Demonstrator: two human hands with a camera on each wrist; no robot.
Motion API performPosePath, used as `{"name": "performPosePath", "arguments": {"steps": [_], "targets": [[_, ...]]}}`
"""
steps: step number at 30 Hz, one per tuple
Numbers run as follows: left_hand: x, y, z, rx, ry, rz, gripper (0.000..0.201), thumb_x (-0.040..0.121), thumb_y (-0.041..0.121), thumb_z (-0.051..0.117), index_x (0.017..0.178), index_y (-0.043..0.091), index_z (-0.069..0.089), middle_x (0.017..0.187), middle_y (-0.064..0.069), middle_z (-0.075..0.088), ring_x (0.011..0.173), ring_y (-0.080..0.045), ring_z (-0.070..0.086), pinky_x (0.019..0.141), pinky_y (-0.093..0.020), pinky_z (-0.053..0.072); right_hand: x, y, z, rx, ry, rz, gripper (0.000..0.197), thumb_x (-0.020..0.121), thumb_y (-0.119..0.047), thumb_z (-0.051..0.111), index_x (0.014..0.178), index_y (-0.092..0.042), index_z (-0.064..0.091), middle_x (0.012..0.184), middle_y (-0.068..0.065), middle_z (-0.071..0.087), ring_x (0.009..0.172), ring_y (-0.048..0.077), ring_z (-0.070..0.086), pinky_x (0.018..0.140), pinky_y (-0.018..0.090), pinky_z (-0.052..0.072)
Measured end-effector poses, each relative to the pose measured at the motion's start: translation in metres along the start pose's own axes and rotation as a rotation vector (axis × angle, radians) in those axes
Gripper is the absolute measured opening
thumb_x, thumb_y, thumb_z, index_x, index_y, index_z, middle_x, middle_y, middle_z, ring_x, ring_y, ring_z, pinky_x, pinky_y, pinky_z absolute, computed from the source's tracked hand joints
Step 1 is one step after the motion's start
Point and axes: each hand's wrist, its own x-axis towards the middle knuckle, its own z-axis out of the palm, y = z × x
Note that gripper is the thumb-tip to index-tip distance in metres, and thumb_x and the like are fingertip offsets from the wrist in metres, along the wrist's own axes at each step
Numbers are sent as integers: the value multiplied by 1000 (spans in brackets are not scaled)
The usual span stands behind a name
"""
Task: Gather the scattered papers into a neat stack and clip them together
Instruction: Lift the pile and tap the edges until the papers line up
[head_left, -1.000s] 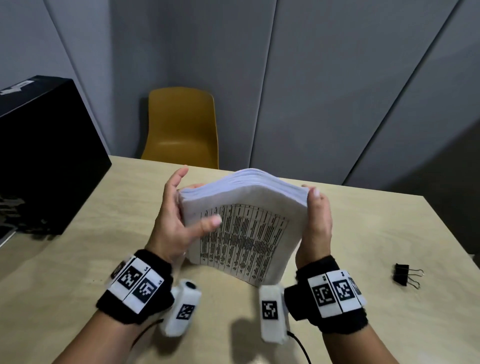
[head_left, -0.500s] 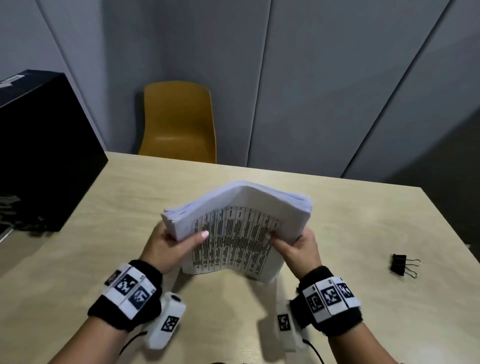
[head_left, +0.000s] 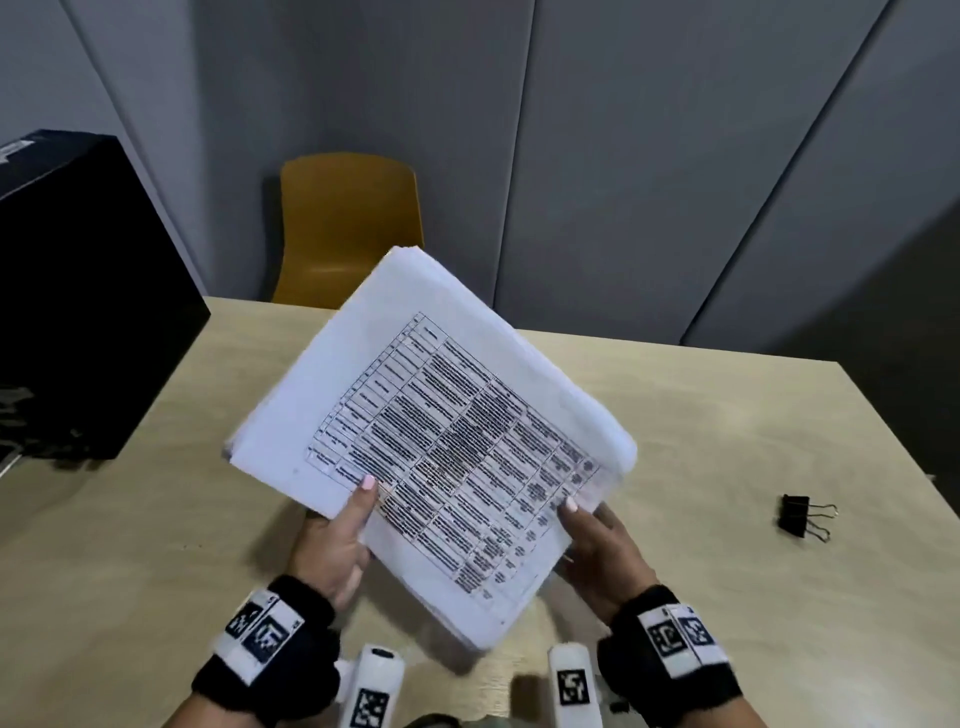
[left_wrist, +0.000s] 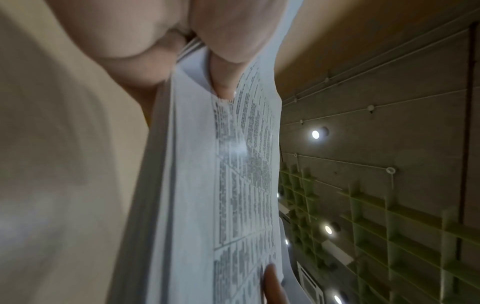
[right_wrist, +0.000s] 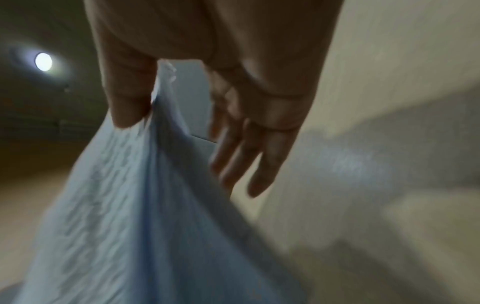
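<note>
A thick stack of white papers with a printed table on top is held up off the table, turned diagonally with one corner toward the chair. My left hand pinches its lower left edge, thumb on top and fingers underneath; the left wrist view shows the stack of papers edge-on with the thumb pressed on it. My right hand holds the lower right edge, thumb on the top sheet. In the blurred right wrist view the papers sit between thumb and extended fingers. A black binder clip lies on the table at right.
The light wooden table spreads below the stack. A black box stands on its left side. A yellow chair is behind the far edge, against grey wall panels.
The stack has gone from standing bowed on its edge on the table to being lifted and laid back flatter, rotated diagonally. Both hands slid down to its lower edges.
</note>
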Motion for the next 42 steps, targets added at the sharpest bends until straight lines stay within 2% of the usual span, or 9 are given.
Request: {"name": "performPosePath", "arguments": {"steps": [3,6,13,16,25,30,34,37,42], "targets": [[2,-16,-3,-90,-74,-127,57,53,44,85,95,10,65,66,6,72,85,-18,68,69,-24,54,-1,-6,6,95,-138,-72,74,41,-12,91,107,-1,59,93,17,73,84,32,71,68,43,58],[5,-14,-17,-231,-121,-139,63,56,33,81,112,10,63,91,-6,75,80,-21,71,80,-44,55,-3,-18,2,58,-119,-166,51,46,-9,86,92,-1,63,81,14,74,74,27,72,62,35,58],[22,18,-71,37,-311,-35,88,28,36,93,105,6,63,94,-9,75,77,-19,71,64,-27,58,-6,-34,-29,-325,-62,-261,13,63,-16,75,58,-9,66,53,4,56,51,16,50,60,29,41],[30,16,-60,273,-251,101,29,69,8,78,94,4,63,92,-3,75,73,-9,71,65,-20,56,-6,-30,-18,-408,-70,-326,4,69,-7,72,68,-5,69,69,1,72,66,15,66,66,27,54],[29,3,-45,404,-145,240,32,76,-12,65,102,4,61,86,8,74,81,-2,69,71,-14,53,-1,-26,-17,-487,105,-503,48,56,-6,73,102,1,60,73,-20,73,71,-5,67,63,10,51],[17,-4,-26,348,-81,221,18,86,-7,53,88,7,63,60,22,68,60,9,64,55,-6,47,-2,-21,-12,-509,83,-500,29,68,-5,79,69,-33,75,66,-24,71,67,-9,66,59,8,51],[21,4,-20,350,-64,295,22,83,-7,60,90,13,62,66,26,69,69,9,66,62,-6,48,-2,-25,-3,-481,113,-486,42,53,-43,85,84,-22,65,74,-17,74,74,-3,68,69,19,57],[19,17,-21,325,-74,377,28,70,9,70,97,12,62,78,22,73,77,3,67,66,-10,50,-8,-33,8,-434,153,-598,30,74,-14,75,100,-16,59,82,-7,71,77,-9,65,71,16,54],[10,41,-5,90,73,365,37,77,54,53,90,21,64,88,-2,65,73,-15,62,61,-29,51,-11,-49,31,-268,359,-624,67,61,-65,49,103,-14,62,94,-8,60,85,5,56,72,21,43]]}}
